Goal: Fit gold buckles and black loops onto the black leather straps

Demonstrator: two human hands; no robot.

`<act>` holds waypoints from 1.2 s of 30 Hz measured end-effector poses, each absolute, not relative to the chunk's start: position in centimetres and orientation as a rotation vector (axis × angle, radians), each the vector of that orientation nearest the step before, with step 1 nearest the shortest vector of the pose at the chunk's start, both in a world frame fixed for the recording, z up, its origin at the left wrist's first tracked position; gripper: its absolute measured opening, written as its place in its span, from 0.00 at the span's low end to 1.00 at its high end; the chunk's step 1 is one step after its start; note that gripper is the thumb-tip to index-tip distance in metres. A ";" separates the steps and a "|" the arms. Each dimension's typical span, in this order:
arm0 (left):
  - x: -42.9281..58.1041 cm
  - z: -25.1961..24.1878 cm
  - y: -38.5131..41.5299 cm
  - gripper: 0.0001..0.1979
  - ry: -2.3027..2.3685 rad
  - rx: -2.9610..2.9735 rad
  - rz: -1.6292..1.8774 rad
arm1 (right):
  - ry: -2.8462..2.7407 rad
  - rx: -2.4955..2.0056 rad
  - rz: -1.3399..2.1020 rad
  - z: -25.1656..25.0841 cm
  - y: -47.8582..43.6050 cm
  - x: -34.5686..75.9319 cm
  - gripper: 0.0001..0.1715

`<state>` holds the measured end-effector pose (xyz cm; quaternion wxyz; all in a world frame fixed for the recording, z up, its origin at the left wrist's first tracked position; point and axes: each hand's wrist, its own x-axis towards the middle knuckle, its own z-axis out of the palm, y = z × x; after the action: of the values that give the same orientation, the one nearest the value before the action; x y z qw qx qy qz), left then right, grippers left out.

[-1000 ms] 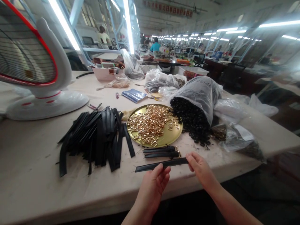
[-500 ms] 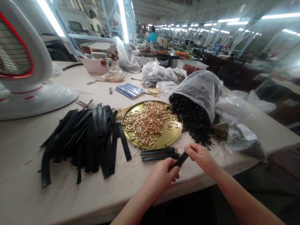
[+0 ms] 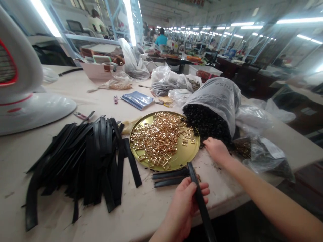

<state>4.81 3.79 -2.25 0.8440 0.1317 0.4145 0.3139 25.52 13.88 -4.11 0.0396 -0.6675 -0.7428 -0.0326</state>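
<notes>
A long, flat black leather-like strip is held in the left hand, pinched between thumb and fingers, its upper end tipped towards the tray and its lower end run down to the picture's bottom edge. Over at the right hand, the fingertips are brought close together beside a spill of small round black pieces; whether one is gripped cannot be told. Those pieces are spread from the mouth of a translucent white plastic bag, just beyond the right hand.

Ahead of the left hand, a round gold-coloured metal tray is heaped with small rectangular gold metal buckles. Between tray and left hand, two short black strips are laid side by side, their right ends mostly hidden behind the held strip and fingers.

And the count so far? Only those two are set apart, judged perhaps to be done. No buckle is seen on the visible part of the held strip, so that one looks unfinished. Plenty seems left: a large heap of loose black strips is piled well to the left of the left hand, and the buckles are plentiful.
</notes>
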 end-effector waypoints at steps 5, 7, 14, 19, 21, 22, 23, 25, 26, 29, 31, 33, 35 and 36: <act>4.7 -2.3 4.1 0.11 0.880 0.256 0.634 | -2.372 -2.087 -0.195 -4.0 14.2 25.7 0.11; 4.7 -2.3 4.2 0.11 0.886 0.251 0.625 | -2.398 -2.087 -0.213 -3.9 14.3 25.8 0.11; 4.8 -1.3 4.1 0.10 0.917 0.215 0.645 | -2.401 -2.050 -0.199 -3.5 14.7 25.3 0.09; 4.8 -1.9 3.9 0.11 0.866 0.191 0.653 | -2.222 -2.049 -0.117 -3.1 13.9 25.3 0.08; 4.8 -2.3 3.7 0.11 0.817 0.195 0.671 | -2.151 -2.048 -0.084 -3.1 13.0 25.0 0.07; 4.7 -2.4 3.6 0.12 0.800 0.208 0.689 | -2.120 -2.038 -0.048 -3.0 12.5 24.8 0.08; 4.6 -2.4 3.5 0.13 0.793 0.233 0.713 | -2.074 -2.014 0.041 -3.0 11.9 24.5 0.08; 4.4 -2.2 3.2 0.16 0.815 0.303 0.755 | -1.904 -1.919 0.383 -2.8 10.5 23.8 0.11; 4.3 -2.0 3.1 0.17 0.841 0.348 0.762 | -1.775 -1.844 0.600 -2.6 9.7 23.4 0.12; 4.1 -1.3 2.7 0.20 0.925 0.495 0.770 | -1.303 -1.582 1.120 -2.0 7.1 22.2 0.14; 4.2 -1.1 2.5 0.21 0.959 0.565 0.764 | -1.032 -1.442 1.324 -1.7 5.4 21.7 0.17; 4.4 -1.1 2.2 0.20 0.956 0.598 0.745 | -0.841 -1.343 1.462 -1.4 4.0 21.5 0.21; 4.8 -1.2 1.7 0.19 0.923 0.607 0.718 | -0.744 -1.285 1.533 -1.3 2.9 21.5 0.19; 5.0 -1.2 1.5 0.18 0.907 0.606 0.705 | -0.714 -1.264 1.546 -1.2 2.4 21.5 0.17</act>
<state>5.02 1.47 -1.24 0.7964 0.2822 0.4223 0.3283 21.53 2.43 -1.23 0.4884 -0.5200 -0.2938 0.6362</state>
